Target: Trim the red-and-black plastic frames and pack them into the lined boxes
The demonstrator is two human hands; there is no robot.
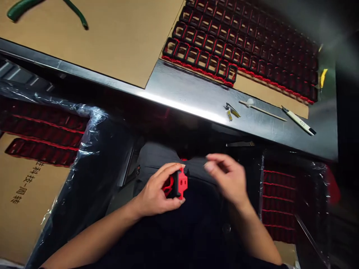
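Note:
My left hand (158, 192) is closed around a small red and black plastic frame part (183, 183), gripped at its two ends between thumb and fingers. The red face of the part, with small slots in it, is turned to the right, while my palm and fingers hide much of the rest. To the right of the part, my right hand (228, 177) hovers apart from it. Its fingers are bent, with a narrow gap between thumb and forefinger, and nothing shows in it. Both hands are above my lap, below the metal table's edge (179, 102).
Rows of similar black and red frames (203, 58) cover the table's back right. Near its front edge lie a thin stick (266, 112), a white pen-like tool (298, 121) and small metal pieces (231, 111). Green-handled pliers (21, 9) lie on cardboard (112, 41). Plastic-lined boxes (92, 116) flank me.

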